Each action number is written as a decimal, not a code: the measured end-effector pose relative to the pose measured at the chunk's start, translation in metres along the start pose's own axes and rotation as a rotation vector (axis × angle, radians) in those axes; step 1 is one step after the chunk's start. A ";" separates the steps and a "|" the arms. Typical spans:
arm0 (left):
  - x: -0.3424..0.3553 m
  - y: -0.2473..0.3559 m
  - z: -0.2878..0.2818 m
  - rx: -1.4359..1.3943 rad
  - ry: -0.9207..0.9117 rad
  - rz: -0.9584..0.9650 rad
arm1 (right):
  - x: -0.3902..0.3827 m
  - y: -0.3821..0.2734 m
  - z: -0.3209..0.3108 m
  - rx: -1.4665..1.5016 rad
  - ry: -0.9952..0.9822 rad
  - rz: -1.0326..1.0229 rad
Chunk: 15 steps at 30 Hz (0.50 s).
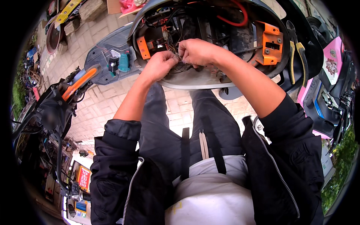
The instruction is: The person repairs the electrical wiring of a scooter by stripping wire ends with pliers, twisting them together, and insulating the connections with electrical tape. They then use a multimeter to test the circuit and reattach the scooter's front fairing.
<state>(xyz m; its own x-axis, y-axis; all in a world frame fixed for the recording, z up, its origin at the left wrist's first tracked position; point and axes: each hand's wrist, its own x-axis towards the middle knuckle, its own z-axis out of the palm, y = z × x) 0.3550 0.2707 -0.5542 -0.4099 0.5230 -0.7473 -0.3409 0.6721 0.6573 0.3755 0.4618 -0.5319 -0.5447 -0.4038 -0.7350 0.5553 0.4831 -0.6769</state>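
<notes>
Both my hands are inside the open body compartment of an electric scooter (225, 83), close together over a bundle of thin wires (173, 45). My left hand (162, 64) has its thumb and fingers pinched at the wires. Just to its right, my right hand (195, 52) is closed too, its fingertips at the same wires. Which strand each hand grips is partly hidden by the fingers. A white connector (160, 46) sits to the left of the wires. Orange metal brackets flank the compartment, one on the left (143, 47) and a larger one on the right (270, 44).
Yellow-handled pliers (296, 56) rest at the compartment's right side. A teal cordless tool (123, 62) lies on the dark footboard (101, 60) at left. Handlebars with an orange-trimmed part (80, 83) stand left. A red cable (240, 18) loops at the back. A pink scooter (332, 56) stands right.
</notes>
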 end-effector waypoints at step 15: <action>0.006 -0.008 0.005 0.270 -0.015 0.428 | -0.027 0.000 0.021 -0.312 0.286 -0.095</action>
<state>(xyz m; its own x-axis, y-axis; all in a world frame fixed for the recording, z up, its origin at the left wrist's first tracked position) 0.3596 0.2707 -0.5643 -0.4519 0.7875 -0.4191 0.0870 0.5065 0.8579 0.4034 0.4571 -0.5130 -0.7609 -0.2473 -0.5999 0.3019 0.6835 -0.6646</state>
